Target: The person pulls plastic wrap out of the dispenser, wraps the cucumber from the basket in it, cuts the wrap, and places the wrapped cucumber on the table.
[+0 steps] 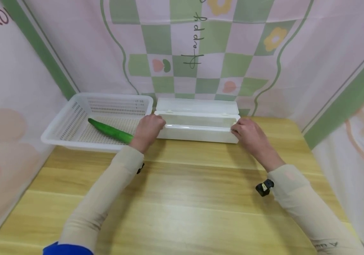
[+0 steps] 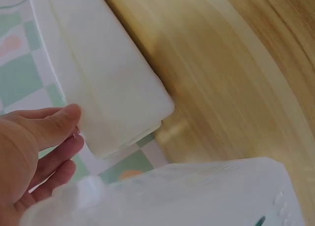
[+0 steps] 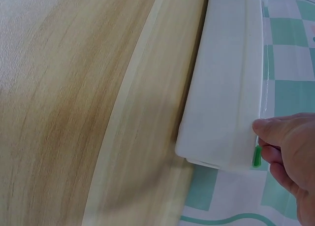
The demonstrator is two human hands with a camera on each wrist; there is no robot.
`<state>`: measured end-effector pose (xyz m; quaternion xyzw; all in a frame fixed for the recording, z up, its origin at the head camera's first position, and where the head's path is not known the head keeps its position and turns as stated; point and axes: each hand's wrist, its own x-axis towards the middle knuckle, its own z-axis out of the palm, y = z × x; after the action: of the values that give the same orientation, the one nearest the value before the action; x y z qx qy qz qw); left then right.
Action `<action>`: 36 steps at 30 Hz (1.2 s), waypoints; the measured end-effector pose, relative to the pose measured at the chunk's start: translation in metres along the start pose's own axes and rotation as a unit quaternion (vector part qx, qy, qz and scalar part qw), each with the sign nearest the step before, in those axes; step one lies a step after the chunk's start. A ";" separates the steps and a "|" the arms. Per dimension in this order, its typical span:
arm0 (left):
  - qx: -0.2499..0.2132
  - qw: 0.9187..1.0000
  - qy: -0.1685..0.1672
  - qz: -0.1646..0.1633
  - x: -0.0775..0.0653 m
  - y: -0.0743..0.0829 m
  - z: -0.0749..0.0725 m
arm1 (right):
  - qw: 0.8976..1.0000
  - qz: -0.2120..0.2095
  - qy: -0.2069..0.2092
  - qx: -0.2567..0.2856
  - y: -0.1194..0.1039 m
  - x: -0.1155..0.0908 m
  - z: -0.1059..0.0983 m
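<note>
A long white lidded box (image 1: 198, 136), much like a cling film dispenser, stands against the back cloth with its lid (image 1: 198, 105) raised at the rear. A shiny strip runs along its front top edge. My left hand (image 1: 149, 128) pinches at the left front corner, where a clear glint shows by the thumb (image 2: 69, 118) in the left wrist view. At the right front corner, my right hand (image 1: 250, 136) pinches the edge with thumb and bent fingers. Beside those fingers sits a small green piece (image 3: 257, 156). Whether clear film lies between the fingertips, I cannot tell.
Left of the box stands a white plastic basket (image 1: 83, 144) with slotted walls. A long green cucumber (image 1: 110, 131) lies slanted inside it, its near end behind my left hand. The wooden table (image 1: 182, 198) stretches toward me; patterned cloth (image 1: 214, 42) hangs behind and on both sides.
</note>
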<state>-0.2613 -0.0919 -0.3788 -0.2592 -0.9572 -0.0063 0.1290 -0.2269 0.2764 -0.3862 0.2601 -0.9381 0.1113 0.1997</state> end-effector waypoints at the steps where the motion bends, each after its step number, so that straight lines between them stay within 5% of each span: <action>1: -0.005 1.000 0.000 0.001 0.000 -0.001 0.000 | 1.000 0.001 0.001 -0.002 0.000 0.000 0.000; 23: -0.043 0.999 -0.007 -0.020 0.004 -0.003 -0.004 | 0.999 -0.012 0.039 -0.017 0.003 0.006 0.003; 36: -0.101 0.993 0.013 -0.052 0.009 -0.010 -0.005 | 0.999 0.037 0.016 0.026 0.012 0.009 0.005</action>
<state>-0.2728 -0.0961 -0.3711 -0.2211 -0.9619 -0.1129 0.1145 -0.2417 0.2807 -0.3884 0.2282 -0.9406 0.1470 0.2038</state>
